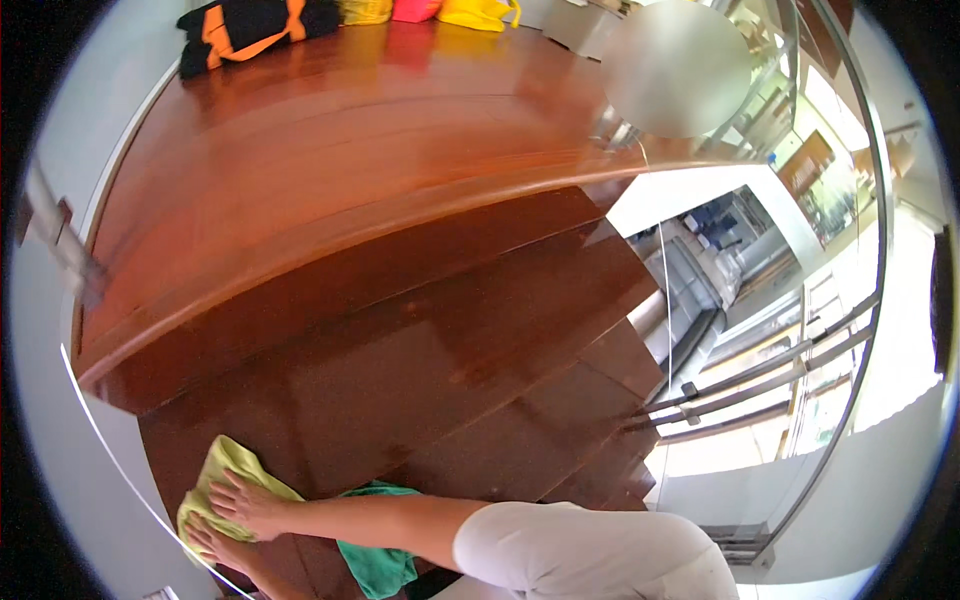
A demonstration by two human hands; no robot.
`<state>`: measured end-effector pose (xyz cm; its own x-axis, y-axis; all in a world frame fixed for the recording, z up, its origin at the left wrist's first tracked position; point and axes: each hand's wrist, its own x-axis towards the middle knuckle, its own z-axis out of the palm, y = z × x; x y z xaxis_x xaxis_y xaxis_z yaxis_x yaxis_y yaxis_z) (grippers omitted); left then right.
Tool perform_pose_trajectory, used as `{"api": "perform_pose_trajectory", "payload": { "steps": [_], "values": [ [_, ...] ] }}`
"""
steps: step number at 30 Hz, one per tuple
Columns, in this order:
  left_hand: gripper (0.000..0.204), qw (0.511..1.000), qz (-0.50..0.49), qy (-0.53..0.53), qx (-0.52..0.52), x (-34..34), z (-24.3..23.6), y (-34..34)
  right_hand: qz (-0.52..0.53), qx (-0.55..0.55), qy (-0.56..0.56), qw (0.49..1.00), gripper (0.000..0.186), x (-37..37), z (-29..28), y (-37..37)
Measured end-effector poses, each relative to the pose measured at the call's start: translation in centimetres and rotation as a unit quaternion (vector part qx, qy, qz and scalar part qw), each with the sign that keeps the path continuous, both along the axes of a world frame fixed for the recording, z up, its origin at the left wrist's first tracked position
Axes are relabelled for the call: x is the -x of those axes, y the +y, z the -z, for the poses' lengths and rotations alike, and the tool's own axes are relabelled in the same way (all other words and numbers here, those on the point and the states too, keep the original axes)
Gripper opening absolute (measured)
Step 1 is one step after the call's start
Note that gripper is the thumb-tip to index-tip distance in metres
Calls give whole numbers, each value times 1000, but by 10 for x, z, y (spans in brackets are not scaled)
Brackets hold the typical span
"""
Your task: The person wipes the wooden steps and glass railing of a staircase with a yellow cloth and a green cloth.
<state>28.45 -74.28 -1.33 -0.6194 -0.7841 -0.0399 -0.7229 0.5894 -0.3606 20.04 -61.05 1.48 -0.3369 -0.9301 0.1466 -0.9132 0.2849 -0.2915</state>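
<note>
Wooden stairs [420, 370], right hand [245, 505] on yellow cloth [225, 470]

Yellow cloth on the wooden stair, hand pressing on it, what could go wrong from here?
1. The stairs look glossy; the yellow cloth under the hand might slide near the tread's left end and take the person's balance.
2. The green cloth lies loose on the tread under the arm; it might be stepped on and slip.
3. The steps drop away on the right by the glass railing, so a stumble could be serious.

Counted — two cloths, one yellow [225, 470], one green [378, 565]; four bags on the landing — black-and-orange [250, 28], two yellow, one pink.
</note>
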Motion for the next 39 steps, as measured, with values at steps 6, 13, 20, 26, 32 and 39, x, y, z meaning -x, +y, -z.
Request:
{"api": "perform_pose_trajectory", "payload": {
  "steps": [6, 13, 20, 26, 32, 39],
  "values": [
    [66, 915, 307, 162, -207, 34, -33, 168, 103, 95, -118, 983, 65, 34, -36, 217],
    [93, 706, 629, 16, -325, 123, -69, 417, 491, -51, 63, 867, 53, 61, -15, 521],
    [97, 580, 759, 27, -296, 192, -56, 636, 705, -47, 23, 708, 44, 105, -20, 694],
    [96, 602, 742, 49, -292, 217, -59, 756, 836, -61, 20, 545, 46, 139, -10, 766],
    [107, 568, 748, 110, -327, 239, -48, 842, 914, 90, 47, 393, 43, 159, -6, 825],
    [104, 534, 758, 78, -367, 253, -52, 882, 926, 104, 66, 356, 40, 164, 3, 868]
  ]
}}
